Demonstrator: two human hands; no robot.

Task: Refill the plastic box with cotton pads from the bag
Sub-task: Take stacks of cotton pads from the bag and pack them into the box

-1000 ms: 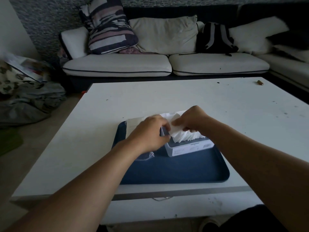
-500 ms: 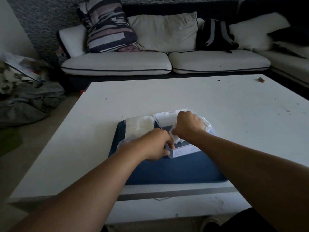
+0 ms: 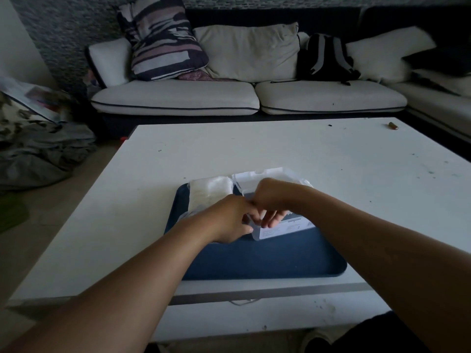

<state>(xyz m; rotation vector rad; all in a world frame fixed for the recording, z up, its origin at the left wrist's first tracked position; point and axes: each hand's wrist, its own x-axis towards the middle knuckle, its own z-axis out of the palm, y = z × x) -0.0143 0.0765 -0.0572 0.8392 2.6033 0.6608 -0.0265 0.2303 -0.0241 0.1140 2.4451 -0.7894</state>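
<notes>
box [image 3: 281, 229]: clear plastic, labelled front wall facing the camera, sits on the tray, centre-right. Lid [image 3: 257, 179] hinged back and lying open behind it.
box contents: mostly hidden by both hands; a bit of white shows at the rim right of the fingers, likely pads. Fill level can't be read.
bag [image 3: 207, 193]: clear, just left of the box on the tray's far-left corner, partly over the tray edge. Looks to hold a pale stack of pads; how many is unclear.
right hand [image 3: 270, 200]: over the box opening, knuckles up, fingers [image 3: 271, 220] curled down into the box. Reads as pressing or tucking pads in; can't tell whether it is pinching anything.
left hand [image 3: 229, 220]: at the box's front-left corner, fingers bent against the wall, apparently steadying it. Grip itself hidden.
progress: my read is mid-refill, seating a batch of pads. Lid not yet closed. Bag looks to have stock left, so more transfers are possible.
left to do: finish packing, maybe another batch, close lid.
tray [image 3: 254, 261]: dark blue, near half bare.
table [image 3: 280, 149]: white, scuffed; small brown object [image 3: 393, 126] at the far right edge, well apart.
background: sofa [image 3: 178, 98] with cushions, backpack [image 3: 326, 58] on it.
</notes>
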